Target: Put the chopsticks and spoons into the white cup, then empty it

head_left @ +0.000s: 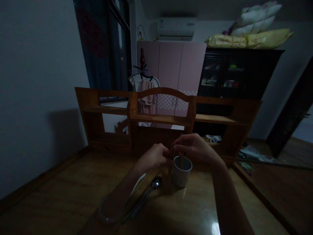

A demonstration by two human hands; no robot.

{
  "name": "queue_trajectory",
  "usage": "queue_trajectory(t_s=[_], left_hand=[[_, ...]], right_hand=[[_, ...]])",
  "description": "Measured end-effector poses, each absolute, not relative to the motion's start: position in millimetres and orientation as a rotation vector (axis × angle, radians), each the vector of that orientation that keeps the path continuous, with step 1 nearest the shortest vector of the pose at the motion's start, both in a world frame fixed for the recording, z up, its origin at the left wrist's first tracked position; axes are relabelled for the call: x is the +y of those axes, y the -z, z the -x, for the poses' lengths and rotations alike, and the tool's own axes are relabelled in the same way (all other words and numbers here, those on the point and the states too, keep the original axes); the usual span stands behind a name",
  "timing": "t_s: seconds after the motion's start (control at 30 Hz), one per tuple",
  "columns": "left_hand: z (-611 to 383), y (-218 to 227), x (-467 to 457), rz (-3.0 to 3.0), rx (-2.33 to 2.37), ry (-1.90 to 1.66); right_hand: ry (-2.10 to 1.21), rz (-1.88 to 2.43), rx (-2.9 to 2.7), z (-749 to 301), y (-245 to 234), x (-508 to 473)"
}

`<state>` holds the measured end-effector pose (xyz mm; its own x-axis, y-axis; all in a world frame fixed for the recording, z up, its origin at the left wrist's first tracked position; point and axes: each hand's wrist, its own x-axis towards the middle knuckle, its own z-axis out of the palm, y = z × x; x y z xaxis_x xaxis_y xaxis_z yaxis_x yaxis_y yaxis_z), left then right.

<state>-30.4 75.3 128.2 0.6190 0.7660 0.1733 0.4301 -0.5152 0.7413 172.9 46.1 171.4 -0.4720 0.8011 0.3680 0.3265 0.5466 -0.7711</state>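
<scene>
Cup, one: grey-white, round, open-topped, faintly patterned (181,174); upright, right of centre on the glossy yellow-brown wooden surface (61,181).

Hands, two. Left hand (155,156): grip closed, as far as the gloom lets me judge, on slender brown sticks (170,173) standing nearly upright just left of the cup. Right hand (193,147): fingers curled over the cup's mouth, beside the tops of those sticks; from where I stand, I cannot tell whether its grip holds anything.

Handling note, my judgement: keep sticks steep and clear of the rim, part them singly at the top, and steady the light-looking cup against tipping.

Count. Brown sticks at the left hand: bundled, number unclear. Slender yellowish sticks (181,162) inside the cup: apparently two, upper ends hidden. Shiny metal spoon bowl (156,182), left of the cup: one plain to see; the dark handles nearer overlap and defeat counting. White smooth-edged piece (139,180) partly behind the left forearm: one. Clear bangle (105,219): one. Brown wooden shelf unit (162,119), far side: one.
</scene>
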Motion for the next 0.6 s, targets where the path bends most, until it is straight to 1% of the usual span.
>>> queue_trajectory(t_s=[0.33,0.6], left_hand=[[34.2,-126.6,77.9,-2.239,0.9,-0.672],[33.7,-129.4,75.5,-2.241,0.863,-0.684]], right_hand=[[-0.83,0.874,-2.011,-167.5,-165.2,51.4],[-0.741,0.935,-2.072,-168.7,-163.1,53.3]])
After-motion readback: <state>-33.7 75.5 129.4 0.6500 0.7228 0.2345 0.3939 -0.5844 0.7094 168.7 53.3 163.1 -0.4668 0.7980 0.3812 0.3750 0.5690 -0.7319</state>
